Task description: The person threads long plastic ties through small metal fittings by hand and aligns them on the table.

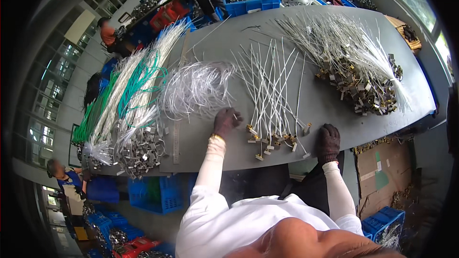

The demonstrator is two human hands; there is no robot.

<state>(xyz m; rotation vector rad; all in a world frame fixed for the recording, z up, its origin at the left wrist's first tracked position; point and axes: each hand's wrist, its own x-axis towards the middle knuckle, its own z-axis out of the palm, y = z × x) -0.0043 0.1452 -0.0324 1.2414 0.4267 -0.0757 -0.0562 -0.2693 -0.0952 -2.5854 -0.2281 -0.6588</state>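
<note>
My left hand, in a dark knitted glove, is over the grey table with its fingers curled together. What they hold, if anything, is hidden. Just beyond it lies a loose heap of clear plastic strips. Between my two hands several thin white wires are spread out, with small metal-and-white connector ends toward me. My right hand, gloved alike, rests near the table's front edge with fingers folded in. Nothing shows in it. One connector end is close to its left side.
A large bundle of wires lies at the right. White and green wire bundles cover the left side, by a ruler strip. A blue crate of parts stands beyond the table; another blue crate is below. Other people work farther off.
</note>
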